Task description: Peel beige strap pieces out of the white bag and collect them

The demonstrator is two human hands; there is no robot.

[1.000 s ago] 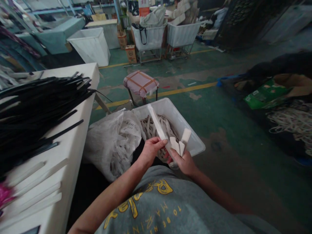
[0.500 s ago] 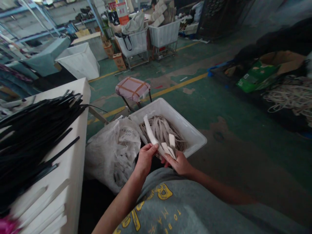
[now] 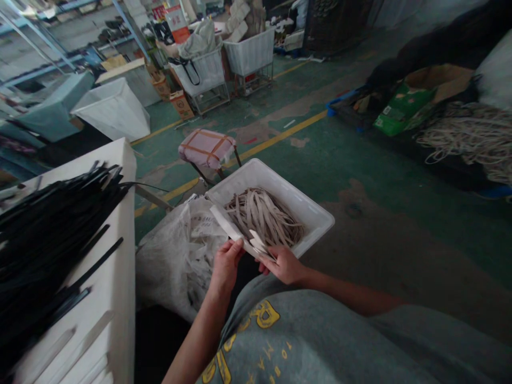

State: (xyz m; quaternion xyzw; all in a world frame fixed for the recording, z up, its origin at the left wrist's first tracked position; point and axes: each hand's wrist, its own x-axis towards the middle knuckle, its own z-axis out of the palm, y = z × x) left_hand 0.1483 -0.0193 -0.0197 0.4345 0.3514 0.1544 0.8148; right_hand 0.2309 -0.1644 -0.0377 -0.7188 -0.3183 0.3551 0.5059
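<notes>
Over the near edge of the white tub (image 3: 317, 212), both hands hold pale strips: the left hand (image 3: 224, 265) has its fingers pinched on the long strip (image 3: 225, 224) close to its near end, and the right hand (image 3: 283, 265) is closed around a few short strips (image 3: 259, 247) touching that end. The long strip's axis runs from the fingers away and leftward, toward the plastic bag (image 3: 172, 256), so its free length lies nearer the left hand.
</notes>
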